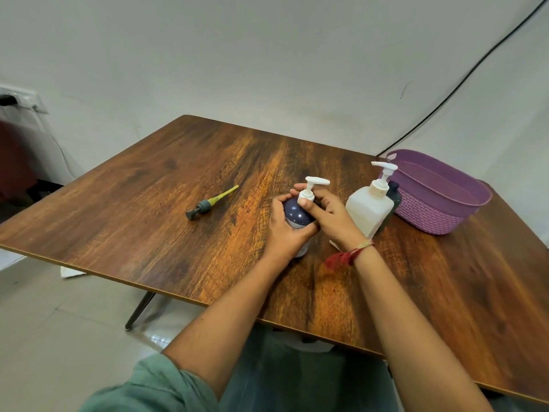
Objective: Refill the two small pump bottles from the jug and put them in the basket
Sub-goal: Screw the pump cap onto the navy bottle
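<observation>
Hands: both on the round blue bottle (294,217), near the middle of the table (148,203).
Left hand (285,230): fingers curled round the bottle's body, holding it upright on the wood.
Right hand (329,215): thumb and fingers pinch the collar of the white pump (312,188) at the bottle's neck; a red thread (347,254) is tied at that wrist.
Step, as I read it: twisting the pump at its collar; whether on or off I cannot tell.
Doing it well: grip the body firm and low so it does not spin, turn the collar rather than the spout, and hold the bottle upright so nothing slops from the neck.
Just to the right: a taller white bottle (368,206) with its own pump, close beside the right hand; it may be the supply, though it is no obvious jug.
Behind that: a small dark bottle (394,194) with no pump on it, just beside the basket (430,215).
Basket: purple, on the table's right side; neither small bottle is in it yet.
Further left: a loose grey pump (205,202) with a yellowish tube lies on its side, well apart from the bottles; probably the dark bottle's.
</observation>
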